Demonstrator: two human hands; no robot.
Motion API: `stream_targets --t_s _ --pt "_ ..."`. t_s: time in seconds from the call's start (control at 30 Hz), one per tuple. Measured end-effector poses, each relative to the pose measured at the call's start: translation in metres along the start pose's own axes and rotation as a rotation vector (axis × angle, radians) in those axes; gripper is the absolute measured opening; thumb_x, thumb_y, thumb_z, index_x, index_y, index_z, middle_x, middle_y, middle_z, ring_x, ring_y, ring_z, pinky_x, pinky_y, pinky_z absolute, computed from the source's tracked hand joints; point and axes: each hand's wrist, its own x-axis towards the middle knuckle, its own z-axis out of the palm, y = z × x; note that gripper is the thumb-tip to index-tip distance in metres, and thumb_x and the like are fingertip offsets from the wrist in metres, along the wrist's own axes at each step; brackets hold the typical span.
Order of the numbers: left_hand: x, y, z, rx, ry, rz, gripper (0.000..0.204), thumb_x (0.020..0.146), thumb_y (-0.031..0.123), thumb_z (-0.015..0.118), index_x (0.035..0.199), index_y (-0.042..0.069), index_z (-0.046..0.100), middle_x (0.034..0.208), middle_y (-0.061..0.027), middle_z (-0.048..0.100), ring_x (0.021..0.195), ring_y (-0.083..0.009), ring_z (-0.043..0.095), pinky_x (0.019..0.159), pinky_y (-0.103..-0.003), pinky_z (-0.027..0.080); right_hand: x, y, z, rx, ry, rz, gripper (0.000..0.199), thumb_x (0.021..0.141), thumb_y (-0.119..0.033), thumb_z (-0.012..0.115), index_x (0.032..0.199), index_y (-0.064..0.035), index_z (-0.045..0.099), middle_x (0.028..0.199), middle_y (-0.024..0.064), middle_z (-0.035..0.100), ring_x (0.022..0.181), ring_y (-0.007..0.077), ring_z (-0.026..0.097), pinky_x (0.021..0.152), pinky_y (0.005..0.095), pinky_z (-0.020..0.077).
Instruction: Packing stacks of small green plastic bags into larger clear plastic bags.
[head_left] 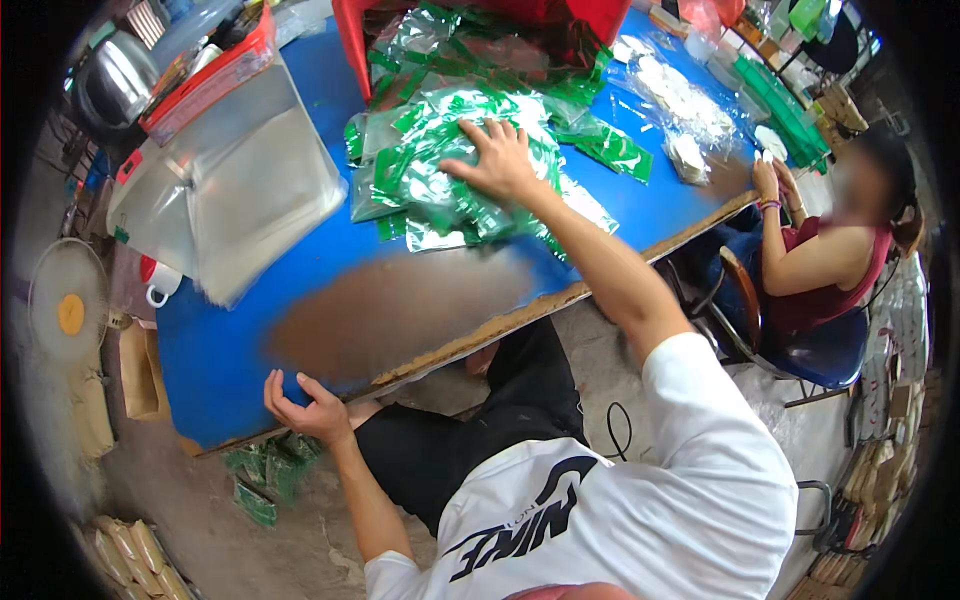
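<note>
My right hand (497,163) reaches over the blue table and lies with spread fingers on a heap of green and silver plastic packets (430,200). No packet is plainly gripped in it. Behind the heap, more packets spill from the mouth of a red container (350,45). At the table's near edge, my left hand (308,408) rests with its fingers apart and slightly curled, holding nothing. Left of the heap lies a stack of clear plastic bags (260,180).
A co-worker (825,240) sits at the table's right end, hands near small white items (685,100). A steel kettle (115,80) and a white-and-red mug (160,280) are at the left. A fan (68,300) stands beyond. More green packets (262,475) lie below the table.
</note>
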Motion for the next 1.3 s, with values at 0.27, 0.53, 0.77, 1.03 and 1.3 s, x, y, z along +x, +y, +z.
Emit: stream_targets --t_s 0.27,0.53,0.77,1.03,1.3 --pt "0.003 0.001 -0.003 0.01 -0.076 0.058 0.027 0.096 0.013 0.06 0.117 -0.004 0.059 0.121 -0.0189 0.058 0.112 -0.0352 0.058 0.097 -0.046 0.045 -0.025 -0.067 0.022 -0.009 0.135 0.116 0.088 0.08 -0.069 0.063 0.146 -0.0144 0.043 0.149 0.0344 0.033 0.139 0.058 0.025 0.111 0.0708 0.015" --pt "0.004 0.005 0.004 -0.023 -0.045 0.06 0.023 0.094 0.009 0.06 0.111 -0.006 0.06 0.116 -0.0188 0.06 0.108 -0.0347 0.059 0.096 -0.045 0.046 -0.016 -0.099 0.045 0.039 0.055 0.291 0.098 0.077 -0.069 0.064 0.151 -0.0101 0.037 0.154 0.0347 0.024 0.143 0.0572 0.016 0.114 0.0704 0.0064" --pt "0.005 0.004 -0.006 0.039 -0.062 0.051 0.022 0.095 0.009 0.06 0.112 -0.004 0.062 0.117 -0.0181 0.06 0.108 -0.034 0.059 0.094 -0.044 0.047 -0.002 0.036 -0.033 0.386 0.349 0.123 0.069 0.079 -0.049 0.078 0.126 -0.0022 0.058 0.124 0.021 0.062 0.11 0.0368 0.062 0.093 0.0415 0.0512" --pt "0.005 0.002 -0.002 0.024 -0.064 0.084 0.021 0.095 0.011 0.059 0.11 -0.003 0.063 0.116 -0.0172 0.06 0.106 -0.0343 0.06 0.093 -0.045 0.047 -0.096 0.219 -0.078 -0.214 -0.024 0.124 0.052 0.09 -0.048 0.062 0.118 -0.0046 0.063 0.115 0.0195 0.065 0.107 0.0371 0.063 0.091 0.0465 0.0514" --pt "0.002 0.015 -0.006 0.04 -0.112 0.012 0.022 0.095 0.013 0.063 0.11 -0.003 0.061 0.116 -0.0167 0.059 0.107 -0.0324 0.059 0.093 -0.044 0.047 -0.117 0.193 -0.13 -0.16 -0.029 0.139 0.019 0.097 -0.022 0.055 0.097 -0.004 0.062 0.088 0.0186 0.068 0.082 0.0382 0.067 0.072 0.047 0.0549"
